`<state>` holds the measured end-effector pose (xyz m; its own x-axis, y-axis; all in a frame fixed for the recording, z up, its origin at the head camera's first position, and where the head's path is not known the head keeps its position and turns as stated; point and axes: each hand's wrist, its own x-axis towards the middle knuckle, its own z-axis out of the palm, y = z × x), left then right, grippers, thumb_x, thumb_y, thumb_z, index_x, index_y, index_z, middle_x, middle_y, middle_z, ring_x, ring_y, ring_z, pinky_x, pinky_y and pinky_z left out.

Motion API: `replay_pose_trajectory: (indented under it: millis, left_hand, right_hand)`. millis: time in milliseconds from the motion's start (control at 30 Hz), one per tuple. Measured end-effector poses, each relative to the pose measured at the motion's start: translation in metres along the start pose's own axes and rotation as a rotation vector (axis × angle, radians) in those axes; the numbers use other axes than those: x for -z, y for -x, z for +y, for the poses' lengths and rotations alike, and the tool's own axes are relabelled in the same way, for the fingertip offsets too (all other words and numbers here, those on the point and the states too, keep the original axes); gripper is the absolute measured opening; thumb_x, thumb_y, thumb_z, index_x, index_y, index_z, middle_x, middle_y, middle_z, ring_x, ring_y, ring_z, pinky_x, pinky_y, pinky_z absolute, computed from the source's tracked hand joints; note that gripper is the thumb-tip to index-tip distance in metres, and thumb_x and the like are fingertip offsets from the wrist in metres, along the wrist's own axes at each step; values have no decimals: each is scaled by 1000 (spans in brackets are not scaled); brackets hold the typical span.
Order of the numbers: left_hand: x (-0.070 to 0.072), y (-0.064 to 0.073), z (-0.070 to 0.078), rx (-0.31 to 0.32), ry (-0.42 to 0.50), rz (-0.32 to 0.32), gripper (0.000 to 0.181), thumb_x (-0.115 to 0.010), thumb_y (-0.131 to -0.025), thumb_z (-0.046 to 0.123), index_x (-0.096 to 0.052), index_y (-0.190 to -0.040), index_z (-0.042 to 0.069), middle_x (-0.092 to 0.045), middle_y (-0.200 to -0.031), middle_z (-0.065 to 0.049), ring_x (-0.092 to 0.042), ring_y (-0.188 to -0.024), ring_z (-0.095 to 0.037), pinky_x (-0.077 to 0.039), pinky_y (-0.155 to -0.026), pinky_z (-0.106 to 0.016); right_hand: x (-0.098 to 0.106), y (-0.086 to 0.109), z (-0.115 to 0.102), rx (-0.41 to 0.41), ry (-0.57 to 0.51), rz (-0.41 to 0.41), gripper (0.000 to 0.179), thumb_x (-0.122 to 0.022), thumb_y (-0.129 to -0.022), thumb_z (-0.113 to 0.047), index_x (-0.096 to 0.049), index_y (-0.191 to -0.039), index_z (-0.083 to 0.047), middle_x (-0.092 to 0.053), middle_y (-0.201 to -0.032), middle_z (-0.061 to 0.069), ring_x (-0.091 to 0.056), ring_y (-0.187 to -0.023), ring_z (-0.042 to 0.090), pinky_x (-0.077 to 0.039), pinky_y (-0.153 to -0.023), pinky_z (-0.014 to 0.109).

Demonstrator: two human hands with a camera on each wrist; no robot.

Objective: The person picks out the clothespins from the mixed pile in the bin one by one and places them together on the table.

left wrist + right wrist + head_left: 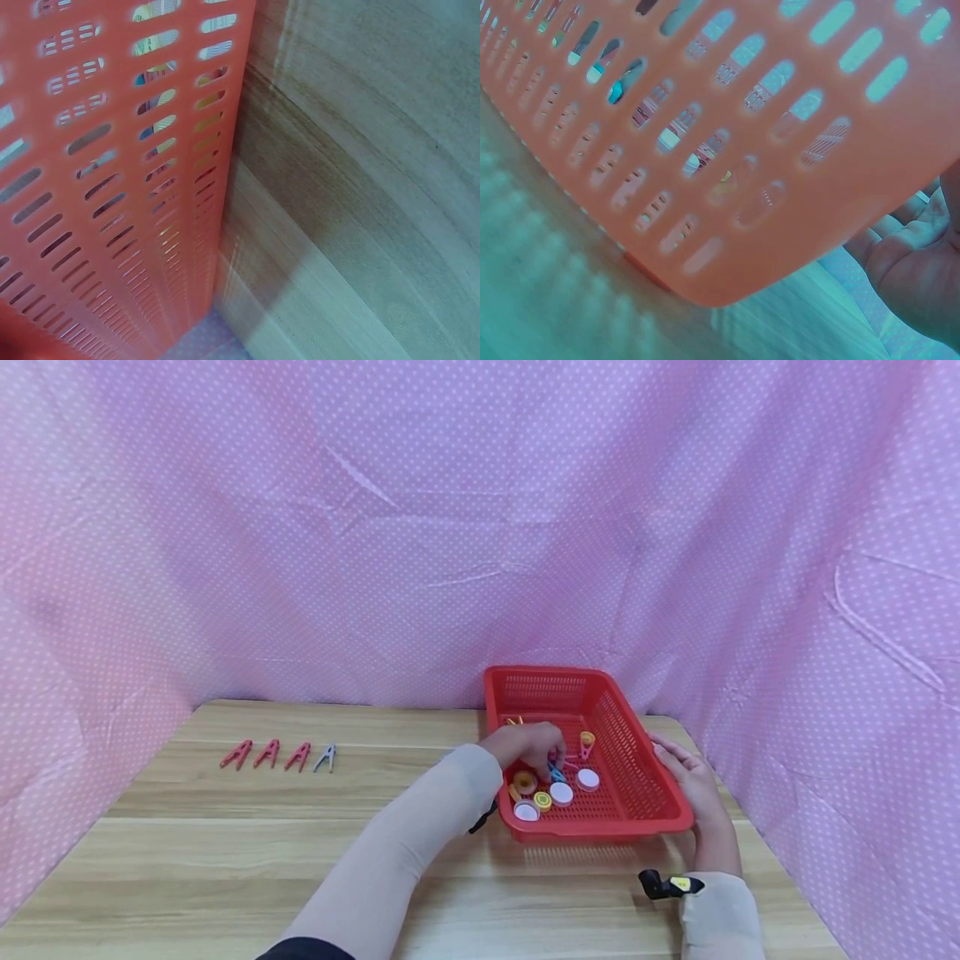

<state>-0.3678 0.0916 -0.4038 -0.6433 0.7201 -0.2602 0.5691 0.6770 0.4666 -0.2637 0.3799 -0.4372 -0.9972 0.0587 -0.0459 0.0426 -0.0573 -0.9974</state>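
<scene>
A red plastic basket point(652, 777) with slotted walls stands at the right of the table. Over its left side reaches my left hand point(536, 747), fingers bent down among small things inside. A blue clothespin point(557, 772) lies right at those fingertips; I cannot tell whether they pinch it. My right hand point(693, 781) holds the basket's right rim, and part of its palm point(922, 277) shows in the right wrist view. The left wrist view has only the basket wall point(112, 142) and table, with the left hand out of sight.
White round lids point(561, 793), a yellow cap point(543, 801), an amber ring point(525, 782) and a pink clothespin point(587, 750) lie inside the basket. Three red clothespins point(266, 752) and a grey-blue clothespin point(326, 757) stand in a row on the wooden table point(225, 852). A pink dotted cloth point(420, 527) hangs behind.
</scene>
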Motion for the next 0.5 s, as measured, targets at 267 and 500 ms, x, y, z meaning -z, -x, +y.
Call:
replay_pose_trajectory:
  millis: [267, 500]
  left_hand:
    - [-3, -7, -3, -62, -39, -8, 19, -86, -83, 20, -75, -97, 26, -66, -100, 8, -61, -94, -11, -56, -89, -30]
    - [-3, -10, -4, -81, -41, -30, 15, -86, -82, 21, -76, -92, 26, -66, -96, 8, -62, -91, -11, -56, -83, -28]
  right_hand:
    - [0, 0, 1, -8, -2, 6, 63, -60, -104, -37, -40, -158, -13, -74, -110, -12, -72, -99, 10, -59, -82, 29]
    - [0, 0, 1, 3, -10, 4, 59, -61, -103, -37, -45, -156, -16, -74, -111, -10, -72, -100, 11, -59, -82, 29]
